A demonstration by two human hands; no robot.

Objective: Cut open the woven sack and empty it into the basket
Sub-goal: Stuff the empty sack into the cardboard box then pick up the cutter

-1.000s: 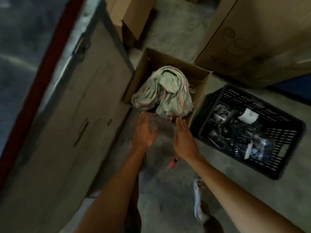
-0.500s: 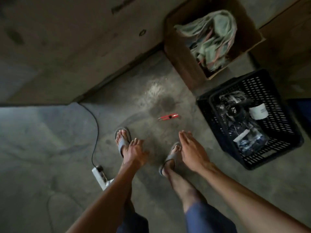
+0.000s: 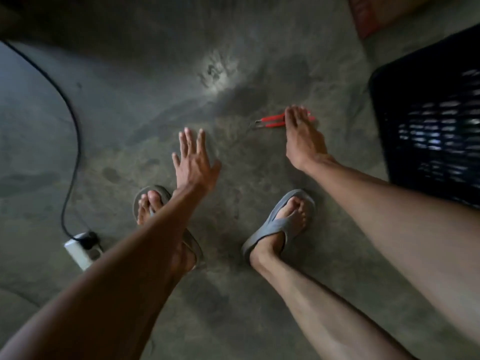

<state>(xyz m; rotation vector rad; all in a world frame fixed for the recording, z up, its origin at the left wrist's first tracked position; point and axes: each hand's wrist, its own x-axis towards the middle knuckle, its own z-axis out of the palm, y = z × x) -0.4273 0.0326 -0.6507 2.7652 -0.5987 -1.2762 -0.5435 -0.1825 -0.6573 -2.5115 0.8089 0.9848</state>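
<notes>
A small red-handled cutter point(image 3: 270, 121) lies on the concrete floor. My right hand point(image 3: 302, 137) is stretched over it, fingertips covering the handle ends; whether they touch it I cannot tell. Fingers of my left hand point(image 3: 193, 161) are spread, and it hovers above the floor holding nothing. The black plastic basket point(image 3: 426, 113) stands at the right edge, its side wall facing me and its inside hidden. The woven sack is out of view.
My two feet in grey sandals point(image 3: 281, 222) stand on the floor below my hands. A black cable point(image 3: 71, 120) curves down the left side to a white power strip point(image 3: 81, 249). A brown cardboard box corner point(image 3: 368, 16) shows at top right.
The view has tipped down and closer to the floor; the box with the sack left the frame. My right hand reached forward over the red cutter. My left hand spread open.
</notes>
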